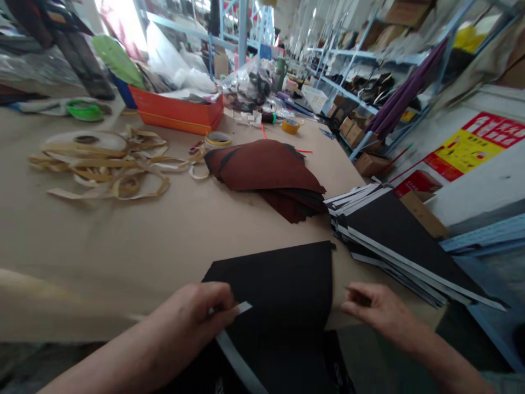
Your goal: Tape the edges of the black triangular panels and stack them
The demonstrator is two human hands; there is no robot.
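Nearest the camera, a whitish strip (238, 358) slants along the left side of a black panel (283, 287), its long axis running from the bottom of the view away and leftward to the left hand (209, 309). That hand's grip is clamped on whitish strip material between thumb and bent forefinger, above the panel's left side; a short, squared tip pokes out of it, pointing right and slightly away, across the panel. Whether the tip and the slanting length are one piece, I cannot tell, as the hand covers the join.

The panel lies partly on the bench (172, 235), its near part bending down over the edge, where its end is lost among dark things. Its far edge slants, the right corner lying farther away than the left.

Just right of the panel is the right hand (375, 306), fingers curled, thumb and forefinger tips near each other; I cannot tell whether its grip holds anything.

Beyond the panel lies a stack of dark brown pieces (266, 167). Right of the panel, a stack of white-edged black panels (402, 235) points its longest edges toward the near right. Left of the panel and farther away is a tangle of tan tape (102, 162).
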